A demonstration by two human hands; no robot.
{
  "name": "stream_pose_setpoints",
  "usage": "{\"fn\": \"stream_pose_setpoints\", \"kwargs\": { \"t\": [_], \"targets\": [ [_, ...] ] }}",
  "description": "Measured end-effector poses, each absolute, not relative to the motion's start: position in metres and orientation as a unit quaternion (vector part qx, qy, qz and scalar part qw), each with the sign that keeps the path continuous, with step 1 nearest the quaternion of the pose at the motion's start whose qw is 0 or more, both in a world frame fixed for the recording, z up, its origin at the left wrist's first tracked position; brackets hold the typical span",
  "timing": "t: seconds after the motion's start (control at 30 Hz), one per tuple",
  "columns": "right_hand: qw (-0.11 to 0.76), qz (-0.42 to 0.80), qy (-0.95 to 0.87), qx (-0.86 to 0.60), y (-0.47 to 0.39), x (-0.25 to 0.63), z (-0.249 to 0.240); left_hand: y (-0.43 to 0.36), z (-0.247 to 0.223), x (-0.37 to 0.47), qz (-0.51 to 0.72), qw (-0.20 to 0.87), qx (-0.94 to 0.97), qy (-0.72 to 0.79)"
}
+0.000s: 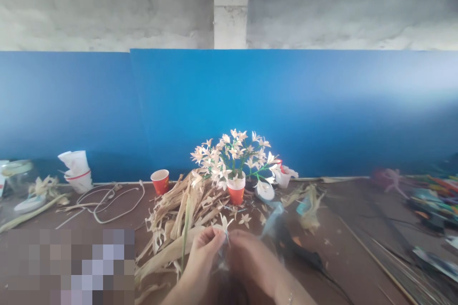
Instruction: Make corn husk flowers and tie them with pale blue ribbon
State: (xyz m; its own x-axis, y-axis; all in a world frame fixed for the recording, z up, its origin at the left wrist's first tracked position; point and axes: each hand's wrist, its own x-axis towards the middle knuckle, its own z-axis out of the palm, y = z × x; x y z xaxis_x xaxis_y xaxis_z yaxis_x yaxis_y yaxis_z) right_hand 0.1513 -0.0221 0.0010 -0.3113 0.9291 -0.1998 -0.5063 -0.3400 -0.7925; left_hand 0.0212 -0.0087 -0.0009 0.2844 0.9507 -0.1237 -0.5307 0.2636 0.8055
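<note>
In the lower middle, my left hand (207, 243) pinches a small pale flower (225, 224) between thumb and fingers, its petals pointing up. My right hand (246, 248) is right beside it, smeared by motion; whether its fingers touch the flower I cannot tell. Beyond my hands, a red paper cup (236, 194) holds a bunch of cream flowers (232, 152) on green stems. Dry corn husks (179, 214) are heaped to the left of that cup. A loose star-shaped blossom (245, 220) lies on the brown table, among small scraps.
Another red cup (160, 182), a white cable (107, 205) and a white cup with tissue (78, 176) stand or lie to the left. A dark corded tool (304, 253) lies right of my hands. Thin sticks (404, 257) and colourful clutter (436, 200) cover the right side.
</note>
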Motion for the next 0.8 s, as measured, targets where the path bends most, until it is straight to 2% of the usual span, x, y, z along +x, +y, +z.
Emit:
{"fn": "stream_pose_setpoints", "kwargs": {
  "t": [0.07,0.23,0.3,0.37,0.43,0.5,0.63,0.8],
  "targets": [
    [0.504,0.696,-0.36,-0.364,-0.021,0.154,0.004,-0.009,0.0,0.02,0.499,0.745,0.319,0.307],
    [0.497,0.641,-0.43,-0.397,-0.019,0.158,0.006,-0.011,0.005,0.017,0.461,0.781,0.288,0.306],
    [0.54,0.511,-0.509,-0.435,-0.021,0.16,0.005,-0.01,0.005,0.016,0.454,0.794,0.269,0.302],
    [0.563,0.306,-0.623,-0.449,-0.025,0.162,0.007,-0.009,0.003,0.015,0.442,0.806,0.248,0.306],
    [0.518,0.133,-0.725,-0.434,-0.029,0.164,0.011,-0.009,0.002,0.013,0.42,0.816,0.222,0.329],
    [0.445,0.041,-0.791,-0.417,-0.032,0.166,0.016,-0.009,0.003,0.011,0.393,0.825,0.202,0.353],
    [0.36,-0.03,-0.836,-0.414,-0.034,0.166,0.025,-0.009,0.007,0.01,0.353,0.846,0.188,0.352],
    [0.361,-0.055,-0.842,-0.397,-0.033,0.166,0.028,-0.006,0.008,0.008,0.312,0.877,0.185,0.317]
  ]
}}
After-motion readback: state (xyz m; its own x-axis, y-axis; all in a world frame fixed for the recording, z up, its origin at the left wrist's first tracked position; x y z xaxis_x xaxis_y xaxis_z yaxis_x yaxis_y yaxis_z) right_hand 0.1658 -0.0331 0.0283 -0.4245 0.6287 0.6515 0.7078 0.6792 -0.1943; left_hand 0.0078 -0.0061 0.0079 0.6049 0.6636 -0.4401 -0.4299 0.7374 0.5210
